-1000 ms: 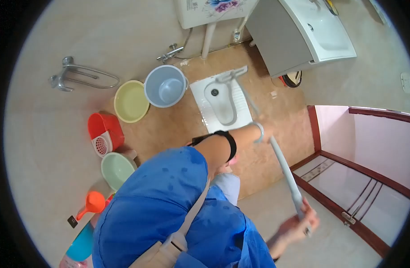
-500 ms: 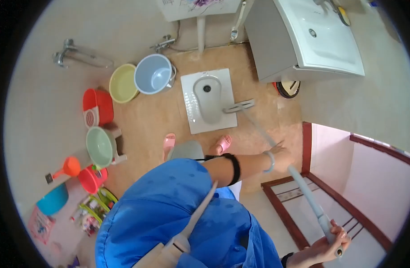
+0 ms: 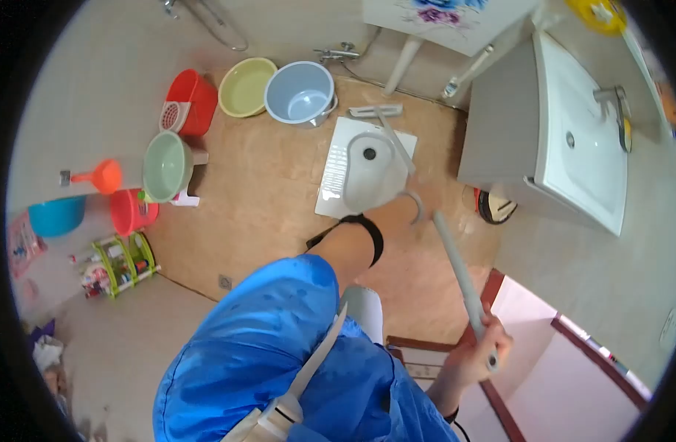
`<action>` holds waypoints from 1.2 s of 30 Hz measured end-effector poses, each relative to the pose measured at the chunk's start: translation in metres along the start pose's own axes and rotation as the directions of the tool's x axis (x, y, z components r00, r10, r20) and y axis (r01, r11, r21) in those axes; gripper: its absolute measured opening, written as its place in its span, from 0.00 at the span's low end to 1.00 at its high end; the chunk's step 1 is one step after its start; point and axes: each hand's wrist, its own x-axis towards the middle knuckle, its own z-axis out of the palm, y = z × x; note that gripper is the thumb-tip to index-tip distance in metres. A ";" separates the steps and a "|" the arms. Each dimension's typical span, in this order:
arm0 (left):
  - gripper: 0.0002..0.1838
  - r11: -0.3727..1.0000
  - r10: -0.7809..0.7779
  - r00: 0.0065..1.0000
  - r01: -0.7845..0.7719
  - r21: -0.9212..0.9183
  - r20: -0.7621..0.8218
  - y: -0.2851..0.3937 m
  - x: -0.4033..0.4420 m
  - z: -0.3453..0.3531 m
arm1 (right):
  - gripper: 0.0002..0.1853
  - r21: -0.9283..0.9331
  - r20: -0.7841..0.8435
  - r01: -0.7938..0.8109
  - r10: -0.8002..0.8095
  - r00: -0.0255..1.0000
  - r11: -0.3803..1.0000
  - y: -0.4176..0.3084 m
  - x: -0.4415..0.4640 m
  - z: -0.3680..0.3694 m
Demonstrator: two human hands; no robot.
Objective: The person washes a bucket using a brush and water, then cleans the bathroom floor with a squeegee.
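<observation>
A mop with a long pale grey handle (image 3: 457,269) slants across the right half of the view. Its narrow white head (image 3: 375,110) lies at the far edge of the white squat toilet (image 3: 333,173). My left hand (image 3: 414,200), a bracelet on its wrist, is closed round the middle of the handle, somewhat blurred. Nearer to me, my right hand (image 3: 479,355) grips the upper end of the same handle. Part of the toilet's near right side is hidden behind my left forearm.
Left of the toilet stand a blue bucket (image 3: 300,94), a yellow basin (image 3: 247,87), a red mop bucket (image 3: 193,103) and a green basin (image 3: 168,167). A sink cabinet (image 3: 500,121) is on the right, a round black-rimmed object (image 3: 496,208) beside it. A doorway frame (image 3: 493,287) is lower right.
The mop head has gone from the toilet's right side to its far edge. Both hands moved along with the handle. My view has shifted, and the pink slippers are out of sight.
</observation>
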 end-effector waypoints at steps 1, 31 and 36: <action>0.09 0.999 -0.013 0.994 0.009 0.039 0.106 0.014 -0.004 -0.009 | 0.10 0.029 -0.012 -0.010 0.010 1.000 1.000 -0.013 0.006 -0.009; 0.14 0.683 -0.568 0.790 0.297 -0.668 -0.231 0.060 -0.358 0.022 | 0.15 0.254 0.915 0.221 -0.308 0.262 0.942 -0.236 -0.121 0.016; 0.07 0.770 -0.549 0.730 0.254 -0.585 -0.407 0.051 -0.371 0.001 | 0.16 0.574 0.807 -0.005 -0.565 0.170 0.819 -0.228 -0.086 0.024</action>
